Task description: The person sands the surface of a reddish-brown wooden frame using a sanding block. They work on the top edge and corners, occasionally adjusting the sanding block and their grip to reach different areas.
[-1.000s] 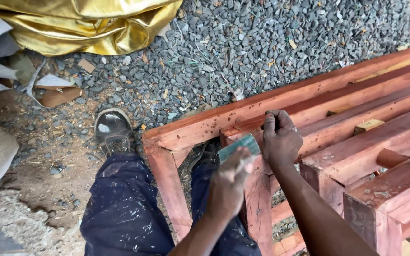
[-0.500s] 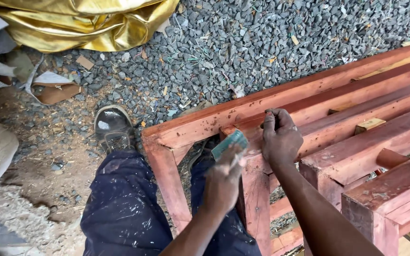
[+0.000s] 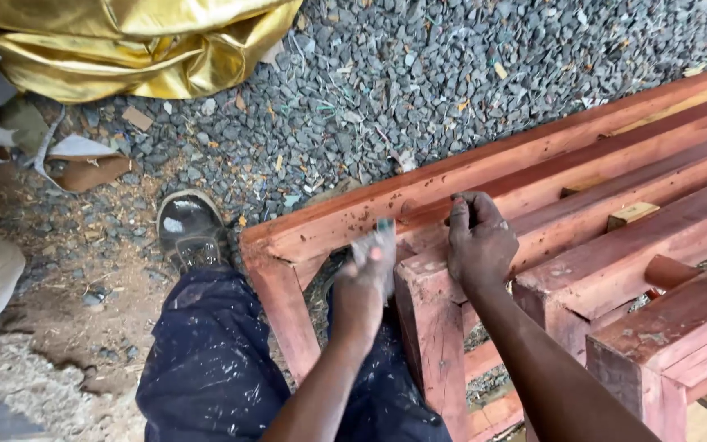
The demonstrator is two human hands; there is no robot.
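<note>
My left hand [image 3: 367, 282] is clenched on a small piece of grey-green sanding paper [image 3: 378, 245], which blurs at my fingertips. It sits against the inner edge of the reddish-brown wooden frame [image 3: 533, 176], just where the front rail meets the short upright post [image 3: 431, 323]. My right hand [image 3: 479, 241] is curled over the next rail back, fingers hooked down over its far edge and gripping the wood itself; it holds nothing loose.

The frame lies on its side, with its long rails running away to my right in parallel steps. Between them are narrow open slots, and a small pale wooden block [image 3: 632, 214] is wedged in one of them. The corner nearest me is square, with a leg dropping to the ground beside my knee.

My dark blue paint-speckled trousers [image 3: 214, 360] fill the space below the corner, and my worn black shoe [image 3: 192, 231] stands on the ground just left of it. Beyond the front rail lies grey gravel [image 3: 419, 74], open up to a crumpled gold foil sheet [image 3: 132, 45] at the far left. Torn brown cardboard [image 3: 92, 168] lies near the shoe, well apart from the frame.
</note>
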